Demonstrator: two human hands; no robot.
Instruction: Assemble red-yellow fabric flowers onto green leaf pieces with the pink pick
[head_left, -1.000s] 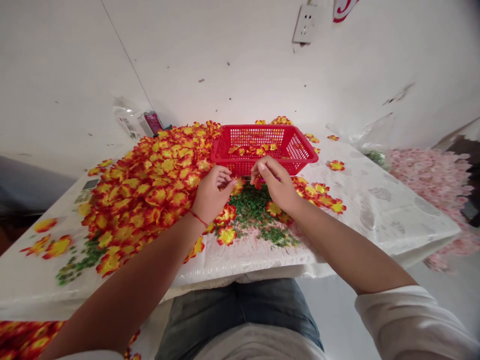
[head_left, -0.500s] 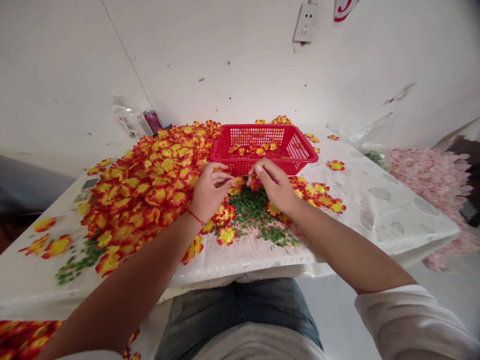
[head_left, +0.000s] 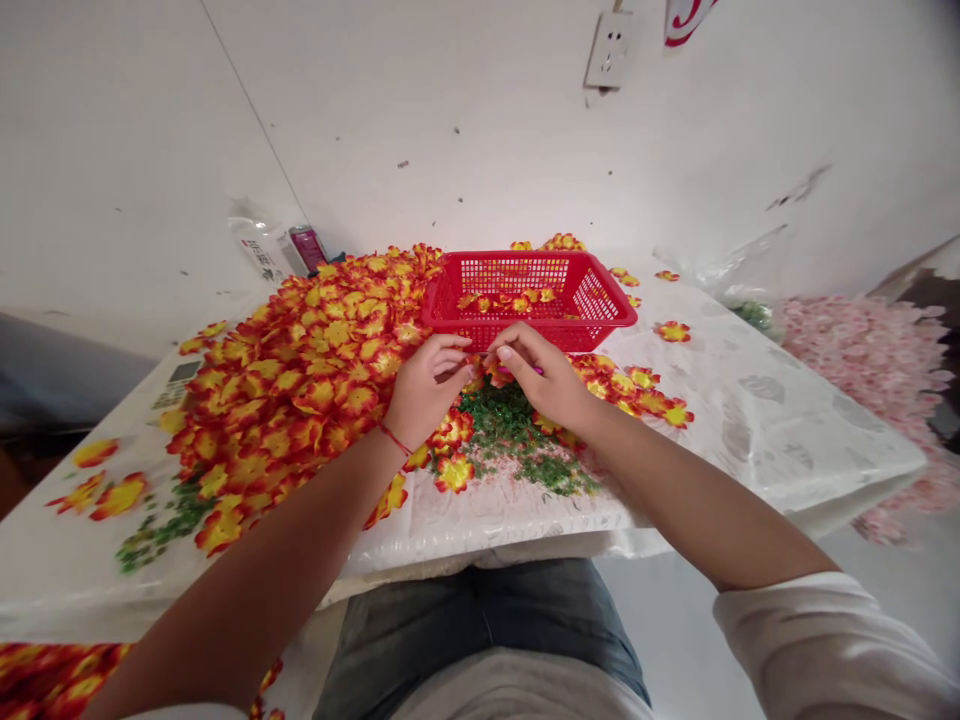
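Note:
My left hand (head_left: 426, 385) and my right hand (head_left: 543, 375) meet fingertip to fingertip just in front of a red plastic basket (head_left: 604, 297). Both are pinched on a small orange-and-yellow fabric flower (head_left: 489, 368) held between them; a pink tip shows under the right fingers. Below the hands lies a patch of small green plastic pieces (head_left: 510, 428). A big heap of orange-and-yellow flowers (head_left: 300, 370) covers the table to the left. A few such flowers lie inside the basket.
The table has a white patterned cover (head_left: 765, 410). Loose flowers (head_left: 637, 385) lie right of the hands. A clear bag and a small purple box (head_left: 307, 247) stand against the wall at the back left. Pink flowers (head_left: 862, 360) pile up at the right.
Both hands have closed in slightly toward each other and their fingertips now touch over the flower. The view has shifted a little.

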